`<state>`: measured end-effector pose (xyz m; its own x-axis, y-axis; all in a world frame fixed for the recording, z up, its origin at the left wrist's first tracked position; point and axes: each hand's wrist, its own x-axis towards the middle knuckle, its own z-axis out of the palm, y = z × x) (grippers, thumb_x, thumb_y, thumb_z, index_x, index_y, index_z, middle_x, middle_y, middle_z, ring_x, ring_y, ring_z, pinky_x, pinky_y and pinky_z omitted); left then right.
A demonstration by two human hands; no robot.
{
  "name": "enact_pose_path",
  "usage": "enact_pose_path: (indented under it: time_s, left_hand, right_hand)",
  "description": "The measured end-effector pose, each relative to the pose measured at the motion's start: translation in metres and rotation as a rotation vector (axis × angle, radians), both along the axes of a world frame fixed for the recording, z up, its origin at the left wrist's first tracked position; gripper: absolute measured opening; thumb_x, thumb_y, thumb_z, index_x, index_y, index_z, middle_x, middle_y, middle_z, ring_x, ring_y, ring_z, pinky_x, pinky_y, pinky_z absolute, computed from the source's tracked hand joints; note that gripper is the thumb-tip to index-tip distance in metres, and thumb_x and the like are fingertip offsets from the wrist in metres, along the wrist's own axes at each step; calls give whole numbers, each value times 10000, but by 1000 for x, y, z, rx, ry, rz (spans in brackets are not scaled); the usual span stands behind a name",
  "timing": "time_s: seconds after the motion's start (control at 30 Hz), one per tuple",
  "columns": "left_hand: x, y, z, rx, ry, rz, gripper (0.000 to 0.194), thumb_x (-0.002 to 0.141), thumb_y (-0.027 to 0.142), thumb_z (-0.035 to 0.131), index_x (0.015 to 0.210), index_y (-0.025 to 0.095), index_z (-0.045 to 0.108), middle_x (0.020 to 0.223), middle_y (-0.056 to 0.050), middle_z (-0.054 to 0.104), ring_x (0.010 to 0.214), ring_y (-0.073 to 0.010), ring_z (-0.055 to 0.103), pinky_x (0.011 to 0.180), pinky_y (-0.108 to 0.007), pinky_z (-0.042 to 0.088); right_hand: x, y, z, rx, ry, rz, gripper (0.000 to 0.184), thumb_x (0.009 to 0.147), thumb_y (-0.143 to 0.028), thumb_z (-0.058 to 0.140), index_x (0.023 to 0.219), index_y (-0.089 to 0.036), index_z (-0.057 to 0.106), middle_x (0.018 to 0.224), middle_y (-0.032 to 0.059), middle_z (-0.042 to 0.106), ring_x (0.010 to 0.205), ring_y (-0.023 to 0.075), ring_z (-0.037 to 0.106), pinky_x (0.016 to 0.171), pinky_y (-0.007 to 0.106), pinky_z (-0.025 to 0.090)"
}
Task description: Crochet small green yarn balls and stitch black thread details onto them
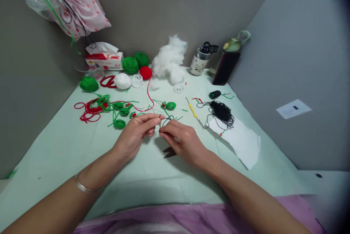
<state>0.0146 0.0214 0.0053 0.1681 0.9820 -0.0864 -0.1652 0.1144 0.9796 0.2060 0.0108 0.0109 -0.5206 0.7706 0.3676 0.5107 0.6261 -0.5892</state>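
Note:
My left hand (pixel 142 128) pinches a thin strand of black yarn (pixel 168 117) between thumb and fingers, near the middle of the table. Close beside it, my right hand (pixel 184 137) is closed on the same strand, which loops between the two hands. Dark scissor blades (pixel 169 152) stick out from under my right hand, lying on the cloth. Beyond my hands sit small green crocheted pieces (pixel 119 124) with red bits, and another green piece (pixel 171 106). A yellow-handled crochet hook (pixel 193 110) lies to the right.
A tangle of black yarn (pixel 222 113) lies on white paper (pixel 243 139) at right. Red yarn (pixel 94 108) sprawls at left. Along the back stand green yarn balls (pixel 130 65), a tissue box (pixel 105 61), white stuffing (pixel 171 61), a cup (pixel 199 64) and a phone (pixel 226 68).

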Motion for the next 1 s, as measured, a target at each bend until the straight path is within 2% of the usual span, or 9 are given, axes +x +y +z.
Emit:
enact_pose_path:
  time_s: [0.07, 0.13, 0.2, 0.3, 0.43, 0.53, 0.7, 0.83, 1.0]
  left_hand:
    - [-3, 2, -10, 292, 270, 53, 144, 904, 277, 707, 976, 214, 814, 875, -31, 690, 714, -122, 568, 684, -253, 455]
    - [-6, 4, -18, 579, 519, 12, 191, 951, 216, 627, 1021, 218, 805, 952, -53, 710, 860, -168, 638, 784, -296, 477]
    - [-8, 4, -23, 694, 696, -60, 204, 966, 194, 601, 1025, 226, 794, 998, -58, 710, 897, -184, 653, 786, -312, 475]
    - [-7, 2, -21, 643, 746, -97, 141, 944, 194, 637, 915, 222, 772, 981, -48, 684, 878, -183, 641, 761, -307, 469]
    - [-1, -2, -10, 468, 570, -35, 99, 872, 213, 714, 773, 209, 711, 883, -24, 615, 822, -176, 595, 745, -302, 458]
    - [3, -3, -3, 394, 428, 33, 182, 786, 212, 781, 674, 203, 638, 820, -13, 619, 819, -186, 588, 790, -322, 459]
    - [5, -4, 1, 179, 193, -37, 193, 776, 227, 779, 695, 194, 607, 880, -29, 726, 862, -190, 655, 862, -349, 487]
    - [3, -3, 3, 222, 222, 13, 180, 815, 234, 744, 722, 197, 593, 844, -22, 711, 836, -179, 653, 837, -334, 494]
    - [-6, 3, 10, 300, 281, 123, 178, 825, 199, 721, 796, 211, 546, 831, 0, 663, 840, -172, 643, 832, -320, 495]
  right_hand:
    - [0, -1, -1, 97, -88, 10, 210, 1022, -184, 508, 980, -153, 712, 865, 63, 667, 752, 152, 607, 673, 254, 448]
    - [5, 1, 0, 134, -129, -36, 197, 1019, -169, 513, 967, -155, 703, 851, 53, 656, 723, 145, 598, 656, 244, 441]
    - [10, 5, 3, 139, -151, -83, 184, 1009, -156, 529, 932, -162, 696, 816, 36, 634, 673, 132, 570, 620, 235, 418]
    - [15, 8, 6, 148, -163, -105, 186, 1004, -148, 531, 904, -172, 685, 788, 29, 618, 664, 136, 562, 602, 238, 401]
    - [15, 8, 6, 125, -127, -117, 178, 1002, -158, 527, 893, -186, 665, 784, 29, 613, 672, 142, 564, 613, 246, 411]
    - [13, 8, 6, 51, -82, -110, 165, 984, -151, 545, 863, -199, 647, 762, 16, 609, 630, 132, 536, 594, 248, 400]
    - [9, 9, 5, -64, -20, -72, 149, 957, -140, 566, 836, -208, 622, 748, 4, 618, 639, 133, 549, 595, 247, 401]
    - [12, 10, 4, -2, -37, -47, 177, 965, -126, 523, 826, -201, 602, 741, 5, 587, 639, 133, 530, 595, 249, 392]
    - [18, 12, 3, 23, -81, -99, 194, 953, -101, 499, 814, -207, 581, 756, 6, 577, 635, 135, 503, 597, 255, 379]
